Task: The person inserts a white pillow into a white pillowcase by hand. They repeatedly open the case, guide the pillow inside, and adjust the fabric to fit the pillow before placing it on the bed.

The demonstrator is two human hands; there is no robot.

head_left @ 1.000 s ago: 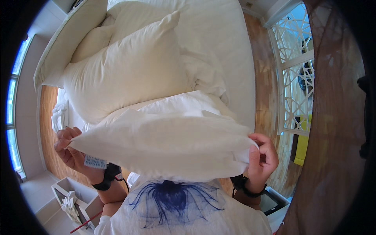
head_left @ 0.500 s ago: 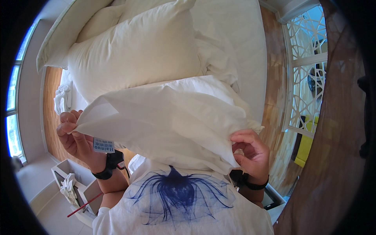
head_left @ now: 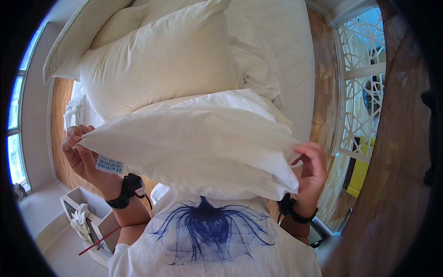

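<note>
Pillow (head_left: 194, 152) held level at my chest, above bed (head_left: 281, 51), in front of bigger pillow (head_left: 157, 60). Left hand (head_left: 83, 154) pinching tagged corner; right hand (head_left: 311, 166) gripping opposite end, fingers curled over edge. Risk, I judge: right grip shallow, case fabric could slide off. Versus half second ago: pillow raised, flatter, less crumpled.

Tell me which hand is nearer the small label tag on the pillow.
Left. The left hand grips the pillow at the corner where the label tag hangs, right beside its fingers. The right hand holds the opposite corner, far across the pillow.
</note>
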